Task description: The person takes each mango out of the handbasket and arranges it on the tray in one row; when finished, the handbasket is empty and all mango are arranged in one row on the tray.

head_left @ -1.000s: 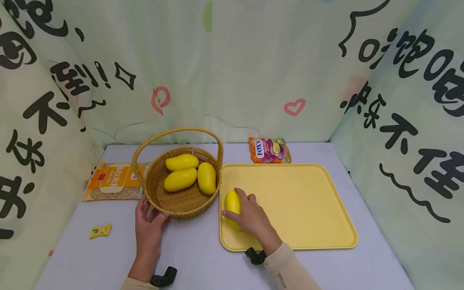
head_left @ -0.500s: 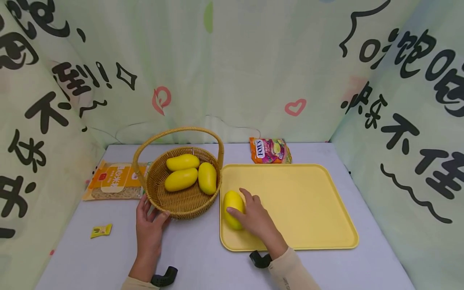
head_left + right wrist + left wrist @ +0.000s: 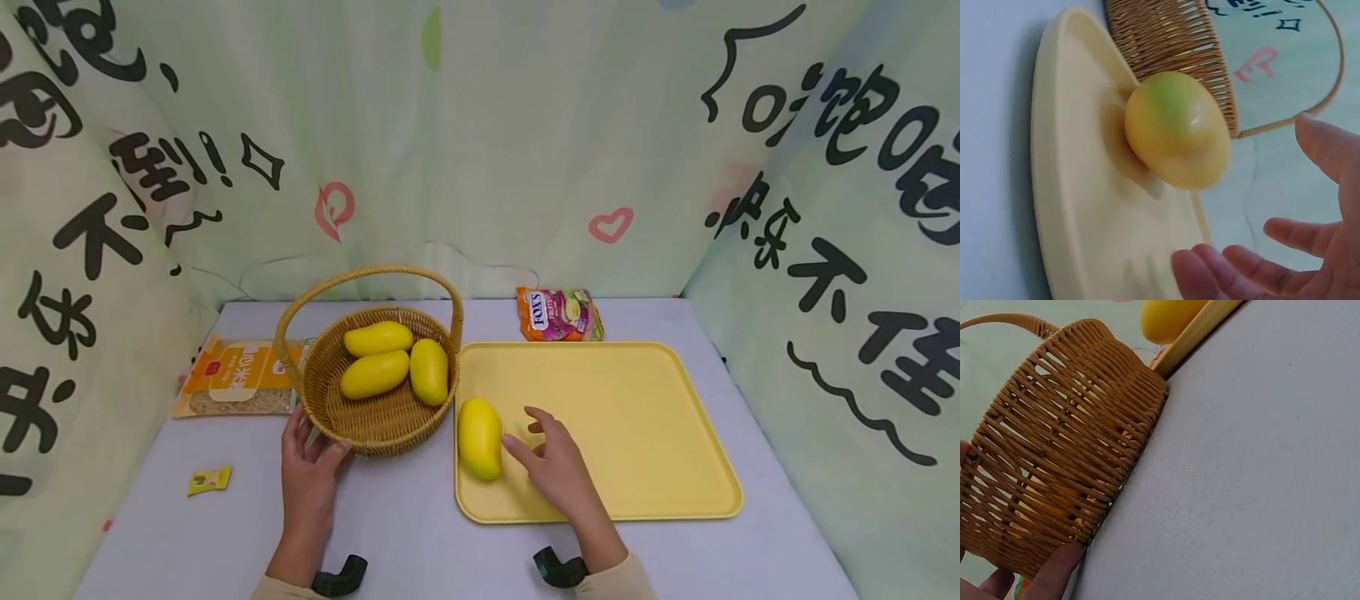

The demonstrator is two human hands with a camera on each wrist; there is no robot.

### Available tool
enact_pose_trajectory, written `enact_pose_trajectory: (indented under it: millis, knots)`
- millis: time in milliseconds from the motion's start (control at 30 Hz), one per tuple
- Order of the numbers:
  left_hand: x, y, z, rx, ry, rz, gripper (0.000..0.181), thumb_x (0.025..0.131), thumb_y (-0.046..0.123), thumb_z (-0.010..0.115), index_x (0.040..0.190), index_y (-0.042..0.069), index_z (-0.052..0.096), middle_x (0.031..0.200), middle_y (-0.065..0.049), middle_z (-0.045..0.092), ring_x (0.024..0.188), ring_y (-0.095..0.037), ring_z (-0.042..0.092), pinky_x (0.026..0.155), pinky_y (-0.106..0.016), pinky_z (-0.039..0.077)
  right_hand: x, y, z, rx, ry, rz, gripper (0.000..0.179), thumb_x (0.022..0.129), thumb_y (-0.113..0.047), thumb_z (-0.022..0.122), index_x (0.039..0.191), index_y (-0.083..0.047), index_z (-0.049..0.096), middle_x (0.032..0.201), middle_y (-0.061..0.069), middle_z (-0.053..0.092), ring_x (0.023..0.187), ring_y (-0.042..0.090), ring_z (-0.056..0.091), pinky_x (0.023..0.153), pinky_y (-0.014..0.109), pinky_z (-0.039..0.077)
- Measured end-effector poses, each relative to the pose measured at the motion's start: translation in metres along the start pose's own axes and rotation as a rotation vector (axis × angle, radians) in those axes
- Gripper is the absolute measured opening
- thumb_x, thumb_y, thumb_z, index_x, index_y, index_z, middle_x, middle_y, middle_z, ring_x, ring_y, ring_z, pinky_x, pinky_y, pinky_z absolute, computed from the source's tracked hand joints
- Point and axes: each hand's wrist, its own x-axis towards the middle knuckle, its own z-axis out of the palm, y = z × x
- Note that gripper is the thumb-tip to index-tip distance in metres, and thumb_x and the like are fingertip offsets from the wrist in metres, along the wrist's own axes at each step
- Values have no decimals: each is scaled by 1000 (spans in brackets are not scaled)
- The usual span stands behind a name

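Observation:
A wicker basket (image 3: pixel 367 433) with an arched handle holds yellow mangoes (image 3: pixel 375 372). My left hand (image 3: pixel 309 483) holds the basket's near left side, its thumb low on the weave (image 3: pixel 1054 572). One more mango (image 3: pixel 480 439) lies on the left end of a pale yellow tray (image 3: pixel 600 433); its end shows a green patch in the right wrist view. Just right of that mango, my right hand (image 3: pixel 558 471) hovers over the tray with its fingers apart, holding nothing. The right wrist view shows a gap between this hand and the mango.
An orange bag of grain (image 3: pixel 240 379) lies left of the basket, partly behind it. A small yellow wrapped packet (image 3: pixel 209 480) is on the near left of the white table (image 3: pixel 405 533). A FOX'S candy bag (image 3: pixel 558 314) sits behind the tray, before a printed curtain.
My right hand has let go of the mango on the tray and drawn back to the right. The mango now rests there. My left hand and the basket have stayed in place.

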Motion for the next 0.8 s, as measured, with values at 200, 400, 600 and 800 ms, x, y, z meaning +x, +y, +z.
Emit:
enact_pose_trajectory:
  millis: [200, 400, 600, 800]
  knots:
    - [-1, -1, 0, -3, 0, -4, 94, 97, -5, 64, 168, 38, 19, 176, -2, 22, 155, -30, 36, 87, -13, 59, -12, -2, -14, 239, 26, 1, 66, 95, -43, 78, 151, -16, 54, 142, 17, 60, 111, 29, 63, 75, 32, 67]
    - [0, -1, -1, -11, -5, -2, 94, 97, -6, 64, 168, 38, 19, 176, -2, 22, 155, -30, 35, 86, -13, 60, -14, -23, -20, 271, 11, -74, 66, 89, -33, 86, 147, -20, 56, 143, 15, 60, 118, 32, 65, 72, 33, 68]
    - [0, -1, -1, -12, -6, 5, 95, 97, -6, 64, 168, 38, 20, 175, -2, 23, 155, -30, 35, 87, -13, 59, -3, -62, -17, 43, 5, -223, 70, 84, -33, 89, 146, -22, 60, 138, 9, 64, 116, 32, 71, 90, 47, 66]
    - [1, -1, -1, -21, -5, 3, 95, 97, -6, 64, 168, 38, 19, 175, -1, 23, 154, -29, 35, 88, -13, 59, 18, -103, -7, -128, -89, -334, 71, 84, -32, 90, 148, -21, 60, 143, 10, 62, 116, 31, 71, 92, 47, 64]
